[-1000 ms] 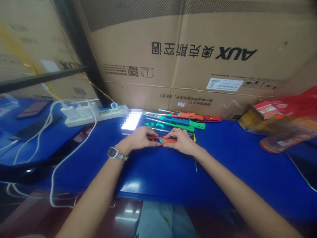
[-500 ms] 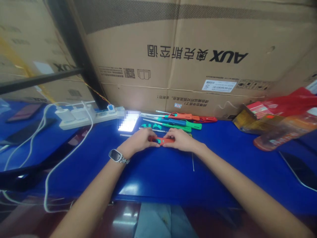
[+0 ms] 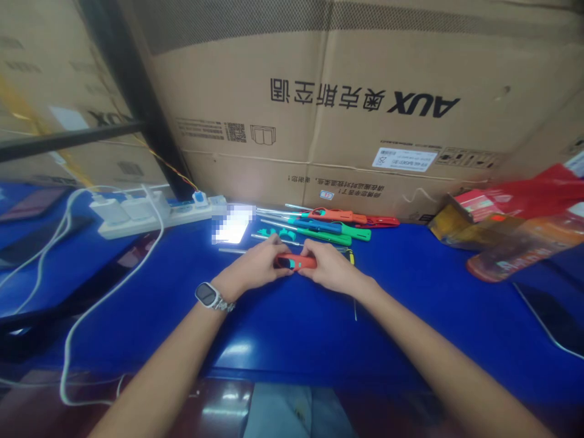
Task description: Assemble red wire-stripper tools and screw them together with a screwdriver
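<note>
Between my two hands is an orange lighter handle [image 3: 298, 261] with a teal trigger part, lying crosswise just above or on the blue table. My left hand [image 3: 261, 266], with a watch on its wrist, pinches the left end. My right hand [image 3: 332, 267] grips the right end with thumb and fingers. Behind my hands lie several long-nosed lighters in orange, blue, green [image 3: 356, 231] and red, their metal tubes pointing left. Small teal plastic parts [image 3: 283, 233] and loose metal tubes [image 3: 232, 250] rest nearby. A screwdriver [image 3: 351, 257] with a yellow-and-black handle is partly hidden by my right hand.
A bright phone screen [image 3: 232, 225] lies left of the lighters. Further left are a white power strip [image 3: 182, 214] and trailing cables. At right are a drink bottle [image 3: 515, 252], a red bag [image 3: 538, 191] and a dark phone [image 3: 554, 316]. A large cardboard box [image 3: 356, 55] stands behind.
Both hands keep hold of the orange lighter handle. My right fingers have shifted slightly left, and more of the screwdriver handle shows. The camera view has moved a little.
</note>
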The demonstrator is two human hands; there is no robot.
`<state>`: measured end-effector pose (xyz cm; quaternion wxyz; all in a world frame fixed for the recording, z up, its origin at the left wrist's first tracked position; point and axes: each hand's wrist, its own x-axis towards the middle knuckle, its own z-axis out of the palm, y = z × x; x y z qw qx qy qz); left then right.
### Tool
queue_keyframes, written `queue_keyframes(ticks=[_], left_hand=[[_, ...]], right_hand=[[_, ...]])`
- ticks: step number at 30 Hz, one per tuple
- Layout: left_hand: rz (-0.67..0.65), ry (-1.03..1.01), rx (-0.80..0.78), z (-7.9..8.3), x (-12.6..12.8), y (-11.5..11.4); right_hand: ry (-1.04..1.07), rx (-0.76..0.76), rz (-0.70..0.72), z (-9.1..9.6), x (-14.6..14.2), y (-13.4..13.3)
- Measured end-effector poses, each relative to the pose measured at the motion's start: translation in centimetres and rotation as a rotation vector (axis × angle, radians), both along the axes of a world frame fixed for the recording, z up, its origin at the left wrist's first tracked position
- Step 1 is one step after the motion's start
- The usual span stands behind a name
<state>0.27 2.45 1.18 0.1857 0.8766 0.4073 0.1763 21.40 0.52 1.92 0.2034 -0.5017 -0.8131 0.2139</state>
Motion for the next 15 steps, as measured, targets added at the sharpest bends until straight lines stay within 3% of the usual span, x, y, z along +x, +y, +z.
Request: queue_keyframes(ticks=[6,12,15], left_hand=[[-0.094,-0.108,-0.041,0.8,-0.2,0.2],[-0.130,-0.126,-0.020,1.2,-0.3,0.1],[-0.119,-0.107,0.028,1.4,-0.1,0.0]], right_hand=[[0.143,0.096,-0.001,-0.8,0.2,-1.1],[0.258,0.000,0.018,-1.0,1.3,-1.1],[0.245,0.032,0.040,-1.0,1.6,-0.8]])
